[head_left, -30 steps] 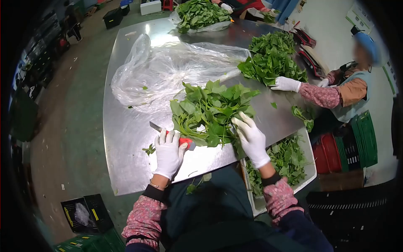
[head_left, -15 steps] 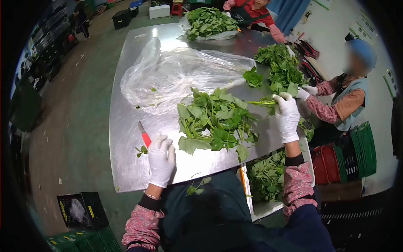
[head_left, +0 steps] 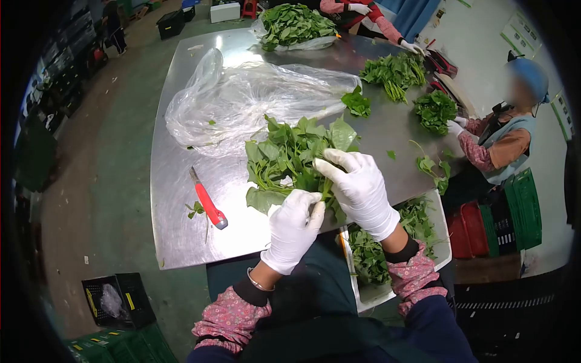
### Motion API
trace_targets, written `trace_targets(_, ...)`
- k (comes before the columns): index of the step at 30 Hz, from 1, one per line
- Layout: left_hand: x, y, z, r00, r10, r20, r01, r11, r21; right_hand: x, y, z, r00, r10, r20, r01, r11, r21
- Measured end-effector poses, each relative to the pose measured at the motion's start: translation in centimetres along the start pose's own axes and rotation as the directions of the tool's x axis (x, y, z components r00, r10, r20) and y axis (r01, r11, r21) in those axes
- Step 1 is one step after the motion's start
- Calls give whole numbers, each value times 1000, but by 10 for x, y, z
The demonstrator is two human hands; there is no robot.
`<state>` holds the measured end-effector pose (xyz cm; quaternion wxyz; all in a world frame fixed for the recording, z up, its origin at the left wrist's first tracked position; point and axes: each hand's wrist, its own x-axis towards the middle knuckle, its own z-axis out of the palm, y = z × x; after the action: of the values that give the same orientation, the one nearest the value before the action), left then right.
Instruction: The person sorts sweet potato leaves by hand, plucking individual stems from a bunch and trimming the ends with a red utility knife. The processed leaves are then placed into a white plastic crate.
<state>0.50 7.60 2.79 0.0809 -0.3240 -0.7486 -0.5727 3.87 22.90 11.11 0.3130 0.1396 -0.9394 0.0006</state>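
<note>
Over the near edge of the table, my gloved left hand and my gloved right hand meet at a few leafy green stems. The left pinches the lower stems between thumb and fingers, and the right closes around them just above. Right behind my hands lies a loose pile of leafy greens, partly covered by them. A red-handled knife rests on the metal table to the left, its blade pointing away, beside a small leafy sprig.
Crumpled clear plastic spreads across the metal table. Beyond it sits a heap of greens. Bunches lie at right, where a co-worker holds one. A white bin of greens stands below my right arm.
My left hand has let go of the knife and moved right to the stems. My right hand has brought its stems left and nearer. The co-worker's greens have separated into bunches.
</note>
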Motion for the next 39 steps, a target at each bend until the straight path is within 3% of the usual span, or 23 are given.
trace_targets(2,-6,-4,-4,988,-154,-21,153,987,-59,1,-6,-4,989,0,-146,14,995,99)
trace_targets(3,-10,-13,-5,929,-368,46,349,828,-439,3,-12,-7,975,-2,-221,36,988,149)
trace_targets(4,-7,-12,-16,784,-597,169,554,552,-623,-1,-20,-14,938,75,-340,1,976,217)
trace_targets(6,-10,-38,-21,766,-619,172,521,442,-731,-29,-46,-1,784,397,-477,-124,853,506)
trace_targets(7,-10,-40,-24,795,-587,154,481,454,-750,-36,-56,1,837,488,-246,-270,761,590)
trace_targets(9,-10,-29,-29,756,-620,208,508,355,-785,-45,-68,17,798,553,239,-565,551,614)
trace_targets(10,-10,-25,-29,736,-630,248,525,300,-796,-51,-73,33,790,544,283,-597,579,555)
trace_targets(12,-12,-27,-22,743,-626,239,516,308,-799,-56,-81,56,784,587,201,-585,594,552)
trace_targets(15,-20,-21,-12,752,-625,211,476,294,-829,-54,-79,62,611,627,484,-653,53,756)
trace_targets(16,-23,-21,-10,756,-619,214,472,288,-833,-58,-74,69,626,644,440,-617,65,784)
trace_targets(18,-26,-19,-9,765,-611,205,451,281,-847,-56,-72,71,565,666,487,-631,-32,775)
trace_targets(21,-26,-16,-9,743,-615,264,418,117,-901,-50,-85,63,448,632,632,-599,-313,737)
trace_targets(22,-25,-13,-9,720,-632,287,416,62,-907,-51,-88,65,518,688,508,-642,-79,762)
trace_targets(24,-28,-23,-6,739,-628,243,442,180,-879,-55,-93,71,675,697,244,-638,385,667)
trace_targets(25,-27,-20,-7,739,-638,215,453,236,-859,-58,-90,73,650,685,329,-706,383,596)
trace_targets(28,-31,-23,-9,778,-594,204,468,330,-820,-64,-75,75,396,514,761,-763,-277,584)
trace_targets(29,-30,-23,-8,814,-555,169,435,392,-811,-66,-75,76,417,557,719,-643,-378,666)
trace_targets(30,-31,-22,-6,847,-515,133,399,450,-799,-68,-74,78,424,578,697,-599,-398,695)
trace_targets(33,-38,-24,2,804,-548,231,411,232,-882,-70,-73,80,401,640,655,-477,-464,746)
trace_targets(37,-46,-21,17,831,-540,131,355,336,-872,-70,-65,83,352,799,487,-607,-202,769)
trace_targets(39,-43,-28,18,798,-600,59,358,392,-847,-83,-51,92,361,904,229,-576,23,817)
